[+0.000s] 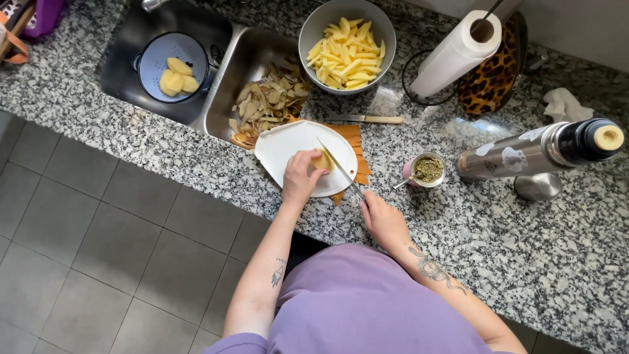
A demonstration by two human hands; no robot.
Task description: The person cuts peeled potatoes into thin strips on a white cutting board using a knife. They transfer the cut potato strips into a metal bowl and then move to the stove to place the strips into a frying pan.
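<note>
Potato piece [322,160] sits pinned on your white cutting board [282,147] under your curled left hand [301,176]; your right hand [382,219] is closed around the knife [341,169].

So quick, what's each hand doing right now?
Left hand: closed over a peeled potato piece, pressing it on the white cutting board.
Right hand: closed around a knife, blade against the potato.

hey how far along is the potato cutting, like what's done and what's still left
Done: the grey bowl is well filled with cut potato sticks, and peels lie piled in the sink. In hand: the left hand steadies a potato piece on the white cutting board while the right hand holds the knife over it. Left: peeled potatoes wait in the colander.
</note>
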